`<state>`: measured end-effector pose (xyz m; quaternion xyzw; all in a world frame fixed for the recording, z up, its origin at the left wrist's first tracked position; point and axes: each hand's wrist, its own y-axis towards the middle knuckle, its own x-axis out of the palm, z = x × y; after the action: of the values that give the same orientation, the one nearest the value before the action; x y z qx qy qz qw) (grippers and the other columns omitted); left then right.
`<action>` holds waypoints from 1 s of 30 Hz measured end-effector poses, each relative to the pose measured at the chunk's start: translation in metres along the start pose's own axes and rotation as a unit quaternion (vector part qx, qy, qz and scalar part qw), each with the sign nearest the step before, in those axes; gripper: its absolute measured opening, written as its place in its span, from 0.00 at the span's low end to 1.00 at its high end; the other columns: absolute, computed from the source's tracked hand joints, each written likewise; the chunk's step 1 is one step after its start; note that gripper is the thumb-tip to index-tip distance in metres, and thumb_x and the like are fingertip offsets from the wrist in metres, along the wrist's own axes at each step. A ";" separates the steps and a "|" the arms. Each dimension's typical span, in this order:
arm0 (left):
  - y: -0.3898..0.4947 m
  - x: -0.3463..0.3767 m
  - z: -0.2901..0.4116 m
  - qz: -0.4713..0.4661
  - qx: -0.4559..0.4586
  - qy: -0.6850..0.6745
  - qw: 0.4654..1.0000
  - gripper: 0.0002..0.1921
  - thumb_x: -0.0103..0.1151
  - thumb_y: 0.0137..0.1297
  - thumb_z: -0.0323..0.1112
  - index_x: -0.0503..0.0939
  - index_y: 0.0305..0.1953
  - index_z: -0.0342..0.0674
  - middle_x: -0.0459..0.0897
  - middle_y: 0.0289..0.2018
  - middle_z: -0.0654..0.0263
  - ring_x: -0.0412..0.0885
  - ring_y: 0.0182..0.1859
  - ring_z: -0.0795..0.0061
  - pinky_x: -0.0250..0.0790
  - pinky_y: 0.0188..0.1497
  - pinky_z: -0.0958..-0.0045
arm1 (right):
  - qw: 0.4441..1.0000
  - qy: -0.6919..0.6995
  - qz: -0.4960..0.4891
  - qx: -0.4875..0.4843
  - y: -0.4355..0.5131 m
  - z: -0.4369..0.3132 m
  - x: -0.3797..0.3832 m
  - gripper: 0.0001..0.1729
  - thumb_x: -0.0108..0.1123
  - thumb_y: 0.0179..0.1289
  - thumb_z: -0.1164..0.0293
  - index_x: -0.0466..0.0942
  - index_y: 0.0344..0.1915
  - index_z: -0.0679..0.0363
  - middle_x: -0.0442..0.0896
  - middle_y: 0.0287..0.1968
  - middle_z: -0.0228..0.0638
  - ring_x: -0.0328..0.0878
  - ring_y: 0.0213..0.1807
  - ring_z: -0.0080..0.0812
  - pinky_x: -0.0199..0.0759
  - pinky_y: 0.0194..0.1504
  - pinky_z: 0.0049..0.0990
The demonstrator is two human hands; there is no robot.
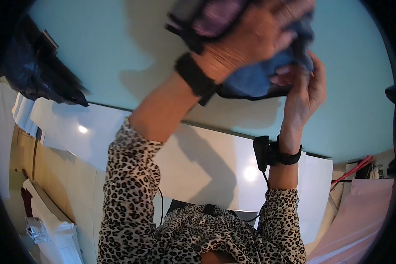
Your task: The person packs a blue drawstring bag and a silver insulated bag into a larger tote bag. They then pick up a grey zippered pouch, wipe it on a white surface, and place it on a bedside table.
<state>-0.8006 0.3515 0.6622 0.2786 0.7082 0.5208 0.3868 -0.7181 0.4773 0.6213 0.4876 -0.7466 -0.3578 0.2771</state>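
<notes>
A cloth piece or garment with blue fabric (pixel 247 82), dark trim and a purple panel (pixel 219 16) is lifted above a pale teal tabletop (pixel 353 99). My left hand (pixel 250 36) reaches across its upper part, blurred, with the fingers bent around the bunched blue cloth. The purple panel lies beyond my left wrist, partly hidden by the hand. My right hand (pixel 305 82) grips the cloth's right side between thumb and fingers. Both wrists wear black straps; the right one carries a small black device (pixel 262 153) with a cable.
A dark plastic bag (pixel 33 66) lies at the table's left end. White glossy panels (pixel 204 148) extend below the near table edge, close to my body. A pink sheet (pixel 356 211) and red bars (pixel 353 171) are at the right. White material (pixel 52 227) lies at lower left.
</notes>
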 end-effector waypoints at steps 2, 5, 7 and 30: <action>-0.014 -0.022 -0.033 0.058 0.028 0.193 0.979 0.33 0.51 0.62 0.46 0.58 0.68 0.48 0.48 0.70 0.53 0.42 0.70 0.41 0.33 0.69 0.40 | 0.997 -0.007 -0.076 0.011 -0.002 0.005 0.022 0.13 0.44 0.68 0.79 0.71 0.51 0.63 0.78 0.24 0.32 0.76 0.23 0.20 0.72 0.25 0.19; -0.047 -0.046 -0.072 0.137 0.025 0.233 0.962 0.34 0.52 0.61 0.48 0.57 0.68 0.49 0.46 0.70 0.54 0.41 0.71 0.43 0.31 0.69 0.41 | 0.981 -0.065 -0.180 -0.018 -0.012 0.021 0.054 0.12 0.50 0.67 0.78 0.70 0.50 0.64 0.80 0.25 0.32 0.78 0.23 0.22 0.73 0.27 0.18; -0.087 -0.058 -0.089 0.130 -0.034 0.289 0.948 0.34 0.48 0.63 0.52 0.56 0.68 0.49 0.46 0.70 0.54 0.41 0.71 0.45 0.33 0.68 0.41 | 0.967 -0.088 -0.233 -0.062 -0.024 0.036 0.072 0.14 0.54 0.63 0.79 0.70 0.49 0.63 0.80 0.25 0.33 0.78 0.23 0.23 0.73 0.27 0.21; -0.303 0.044 0.033 0.008 -0.638 -0.009 0.770 0.42 0.46 0.60 0.37 0.34 0.66 0.24 0.32 0.65 0.29 0.38 0.69 0.35 0.39 0.70 0.52 | 0.864 -0.365 -0.341 0.062 -0.157 0.159 0.036 0.07 0.57 0.57 0.75 0.69 0.35 0.59 0.77 0.23 0.50 0.76 0.27 0.54 0.68 0.27 0.45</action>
<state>-0.7946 0.3116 0.3567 -0.0224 0.2076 0.8534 0.4777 -0.7693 0.4433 0.4033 0.5627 -0.6020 -0.5352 -0.1856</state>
